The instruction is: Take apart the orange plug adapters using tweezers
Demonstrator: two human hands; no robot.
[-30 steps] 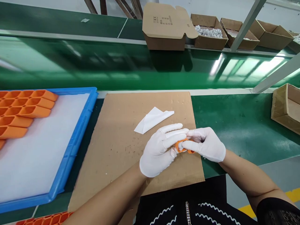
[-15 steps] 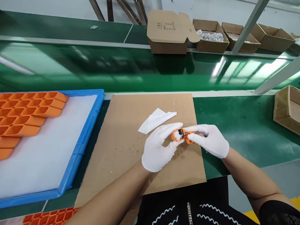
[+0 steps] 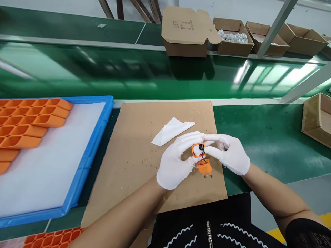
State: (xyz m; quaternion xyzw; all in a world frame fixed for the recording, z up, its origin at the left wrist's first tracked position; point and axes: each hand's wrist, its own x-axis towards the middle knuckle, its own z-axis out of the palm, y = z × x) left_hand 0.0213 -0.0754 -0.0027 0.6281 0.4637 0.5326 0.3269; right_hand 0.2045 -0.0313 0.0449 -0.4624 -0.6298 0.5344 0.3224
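My gloved left hand grips an orange plastic housing between thumb and fingers, its open end showing white and a small black part inside. Thin dark and red wires run from it to an orange plug end with two pins, which hangs below, pins down. My right hand, also in a white glove, has its thumb and fingers pinched at the housing's right edge, by the black part. What exactly the right fingertips hold is hidden. Under both hands lies a cardboard sheet, with a folded white cloth just behind.
On the left, a blue-rimmed tray carries rows of orange housings. More orange pieces show at the lower left. Cardboard boxes line the raised shelf, some with white parts. Another box stands at the right.
The orange plug end, earlier at my right fingers beside the housing, now hangs below it on its wires. My right fingertips have shifted to the housing's open end. The left hand keeps its grip.
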